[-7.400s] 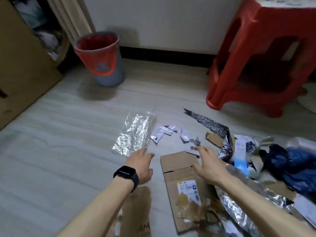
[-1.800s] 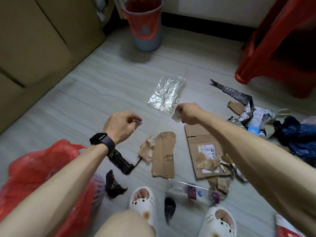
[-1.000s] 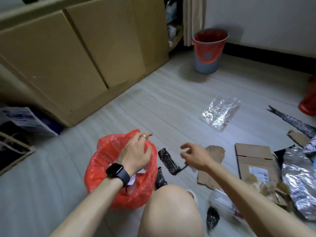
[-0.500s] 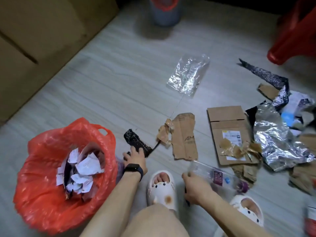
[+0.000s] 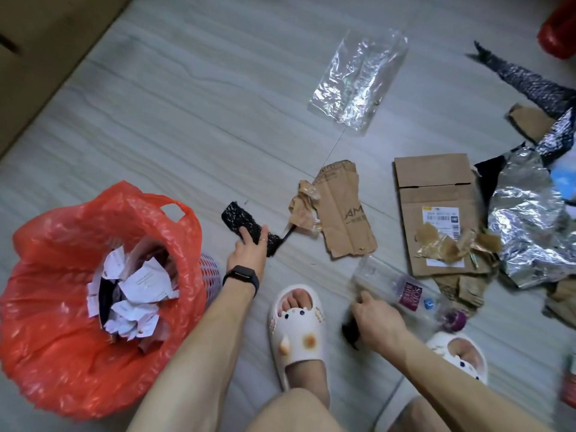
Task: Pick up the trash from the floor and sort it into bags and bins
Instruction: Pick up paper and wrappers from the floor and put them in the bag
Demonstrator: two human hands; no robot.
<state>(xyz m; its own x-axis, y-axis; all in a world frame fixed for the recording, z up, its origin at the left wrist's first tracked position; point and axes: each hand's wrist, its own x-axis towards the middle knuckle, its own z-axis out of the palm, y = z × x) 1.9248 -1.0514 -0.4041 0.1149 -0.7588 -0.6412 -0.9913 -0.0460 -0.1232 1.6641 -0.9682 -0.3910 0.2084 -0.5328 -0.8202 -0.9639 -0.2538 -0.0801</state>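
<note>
Our left hand (image 5: 247, 257), black watch (image 5: 241, 275) at the wrist: fingers straight, laid flat on one black glitter strip (image 5: 237, 218), which lies on the floor (image 5: 187, 120) just right of the bag. Our right hand (image 5: 378, 321): fingers curled down, gripping one small black scrap (image 5: 349, 333) at floor level between our two white slippers (image 5: 299, 335); thumb close to the bottle, and we cannot tell whether it touches. Item, one red bag (image 5: 56, 353), mouth open, lining a lilac basket (image 5: 210, 275), holding white paper scraps (image 5: 140, 285). Item, one clear plastic bottle (image 5: 405, 289), on its side, purple label. Item, one torn cardboard piece (image 5: 346, 219), crumpled tape at its left edge, touching the strip's tail. Item, one flat carton (image 5: 436, 207) with shipping label, beside it. Item, crumpled silver foil (image 5: 530, 226), overlapping the carton's right edge. Item, one clear plastic sheet (image 5: 355, 79), well apart, farther out.
</note>
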